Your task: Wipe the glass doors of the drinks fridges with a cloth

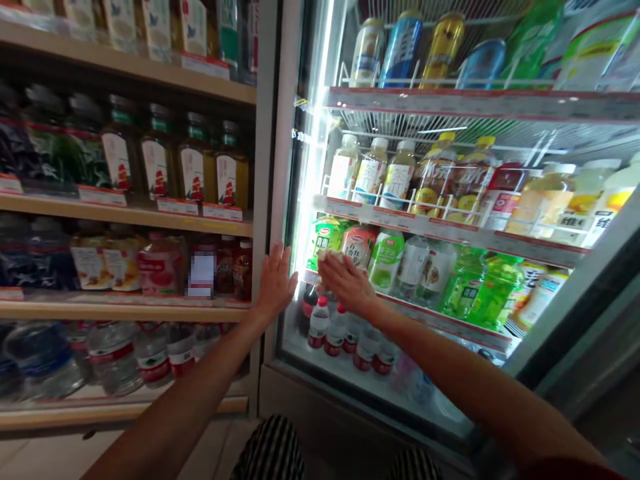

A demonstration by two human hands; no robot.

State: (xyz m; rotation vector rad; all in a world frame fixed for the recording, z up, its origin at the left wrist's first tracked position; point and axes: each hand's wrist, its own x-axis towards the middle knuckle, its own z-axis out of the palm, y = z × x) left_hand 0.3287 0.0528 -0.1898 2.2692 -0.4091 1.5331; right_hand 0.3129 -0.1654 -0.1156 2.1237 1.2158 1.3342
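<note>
My left hand (275,283) rests against the upright frame (277,200) of a lit drinks fridge, its fingers stretched out and holding nothing. Further right, my right hand (347,283) lies over a pale, crumpled cloth (327,255), pressing it to the fridge's glass front. Only the cloth's edges show past the fingers. Behind that hand stand a green bottle (327,239) and a reddish bottle (359,243) on a fridge shelf. Small red-capped bottles (319,320) are below it.
To the left, a wooden shelf unit (125,208) carries rows of bottled drinks and large water bottles (113,360). Cans (403,43) fill the fridge's upper shelf. A dark door edge (565,313) slants down the right side. My striped-clothed knee (273,447) is near the fridge base.
</note>
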